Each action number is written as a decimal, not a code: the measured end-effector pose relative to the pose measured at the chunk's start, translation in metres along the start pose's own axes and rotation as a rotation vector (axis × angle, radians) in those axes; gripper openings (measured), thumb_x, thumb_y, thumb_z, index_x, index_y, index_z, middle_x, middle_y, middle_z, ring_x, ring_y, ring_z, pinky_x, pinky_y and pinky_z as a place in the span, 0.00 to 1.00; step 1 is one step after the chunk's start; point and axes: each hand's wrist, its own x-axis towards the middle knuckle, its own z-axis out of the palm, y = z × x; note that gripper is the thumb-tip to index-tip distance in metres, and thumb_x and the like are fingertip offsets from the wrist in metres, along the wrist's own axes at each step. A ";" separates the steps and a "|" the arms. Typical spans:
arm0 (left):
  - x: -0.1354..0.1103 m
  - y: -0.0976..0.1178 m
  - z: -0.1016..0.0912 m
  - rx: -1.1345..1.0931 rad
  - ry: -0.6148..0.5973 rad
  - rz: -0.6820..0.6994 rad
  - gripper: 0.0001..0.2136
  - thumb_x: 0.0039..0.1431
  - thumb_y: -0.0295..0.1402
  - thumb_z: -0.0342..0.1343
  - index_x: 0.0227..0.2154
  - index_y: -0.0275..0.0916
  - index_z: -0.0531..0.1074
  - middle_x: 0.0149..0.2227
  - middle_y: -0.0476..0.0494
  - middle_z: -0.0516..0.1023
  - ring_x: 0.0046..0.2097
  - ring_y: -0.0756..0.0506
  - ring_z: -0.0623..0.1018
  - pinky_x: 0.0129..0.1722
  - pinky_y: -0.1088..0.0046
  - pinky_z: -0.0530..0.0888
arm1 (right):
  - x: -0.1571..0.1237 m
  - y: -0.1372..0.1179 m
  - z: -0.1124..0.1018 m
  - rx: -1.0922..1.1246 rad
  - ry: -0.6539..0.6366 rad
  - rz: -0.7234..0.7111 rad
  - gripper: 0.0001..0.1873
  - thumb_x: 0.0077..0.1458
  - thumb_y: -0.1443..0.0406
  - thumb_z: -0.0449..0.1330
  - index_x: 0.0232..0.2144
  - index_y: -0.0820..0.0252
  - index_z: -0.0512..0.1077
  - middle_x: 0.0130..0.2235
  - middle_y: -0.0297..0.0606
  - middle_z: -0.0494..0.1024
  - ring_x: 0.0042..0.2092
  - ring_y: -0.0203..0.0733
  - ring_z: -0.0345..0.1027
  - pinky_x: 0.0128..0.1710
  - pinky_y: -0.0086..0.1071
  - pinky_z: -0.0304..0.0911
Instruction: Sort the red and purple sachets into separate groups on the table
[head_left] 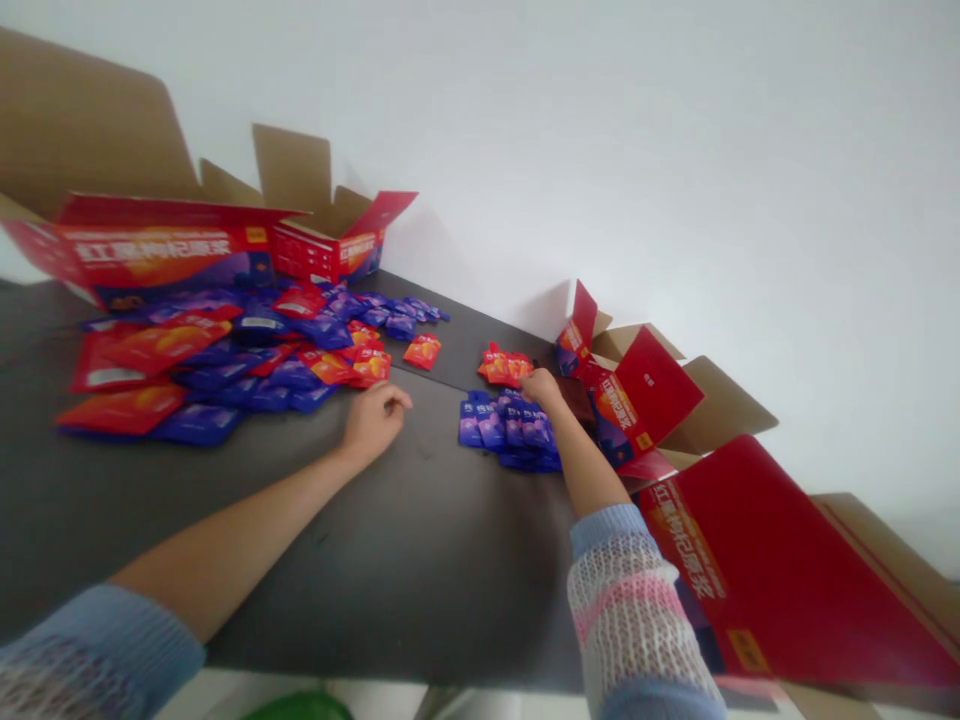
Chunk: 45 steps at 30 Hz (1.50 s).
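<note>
The whole view is tilted. My left hand [373,422] rests curled on the dark table top [420,560], its fingers closed and nothing visible in them, just right of a large heap of blue and red foil sachets [247,365]. My right hand [541,388] lies on the upper edge of a neat group of blue sachets [510,432], touching them. A small stack of red-orange sachets [505,367] sits just beyond its fingertips. My fingers hide whatever lies under that palm. A lone red sachet [422,351] lies between the two hands, farther away.
An open red cardboard carton [161,250] stands at the far left edge of the table, behind the heap. Another open carton [637,395] and a large red carton panel [780,580] lie at the right. A white wall [675,150] rises behind. Something green [300,708] shows below the table.
</note>
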 end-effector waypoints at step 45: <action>-0.013 0.014 -0.006 1.015 -0.111 0.101 0.19 0.63 0.38 0.48 0.46 0.28 0.73 0.46 0.20 0.76 0.53 0.27 0.71 0.51 0.51 0.64 | -0.207 -0.067 0.109 -0.038 0.110 -0.649 0.15 0.69 0.62 0.45 0.48 0.56 0.69 0.42 0.43 0.83 0.43 0.46 0.78 0.46 0.36 0.63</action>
